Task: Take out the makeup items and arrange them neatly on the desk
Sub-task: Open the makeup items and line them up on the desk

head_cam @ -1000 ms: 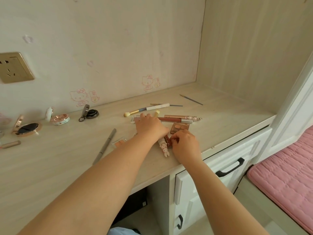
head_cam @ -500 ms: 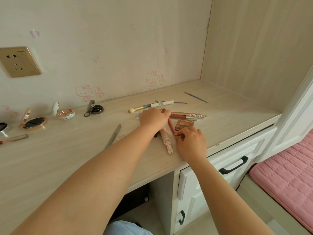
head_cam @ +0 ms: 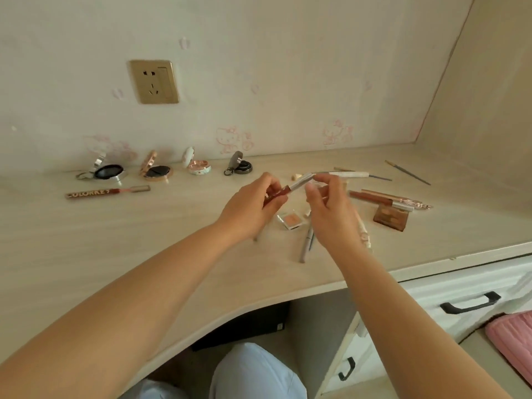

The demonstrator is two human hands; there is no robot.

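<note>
Both hands are raised above the middle of the desk (head_cam: pixel 144 254), close together. Left hand (head_cam: pixel 250 210) grips a lip gloss tube (head_cam: pixel 290 188) — reddish-brown body in the curled fingers, silver cap pointing up and right. Right hand (head_cam: pixel 331 208) has its thumb and fingers bent toward the cap end; whether they touch the cap or pinch something of their own cannot be told.

On the desk beneath the hands lie a small square peach blush pan (head_cam: pixel 291 220) and a grey pencil (head_cam: pixel 305 245), the pencil angled toward the front edge. A pale patterned tube (head_cam: pixel 364 236) lies just right of the right wrist, partly hidden by it. Further right sits a brown eyeshadow palette (head_cam: pixel 391 218), and just behind it two copper-coloured sticks (head_cam: pixel 383 198) lie side by side. Toward the back edge a white-handled brush (head_cam: pixel 349 174) lies crosswise, and a thin brush (head_cam: pixel 408 172) lies apart near the back right corner.

Along the back edge at left four open compacts stand in a row — a silver one (head_cam: pixel 110 172), a rose-gold one (head_cam: pixel 157 171), a white floral one (head_cam: pixel 198 167) and a dark one (head_cam: pixel 241 167). In front of them, a lettered lip gloss (head_cam: pixel 95 193) lies parallel to the back edge.

A gold wall socket (head_cam: pixel 154 81) is on the wall above the compacts.
</note>
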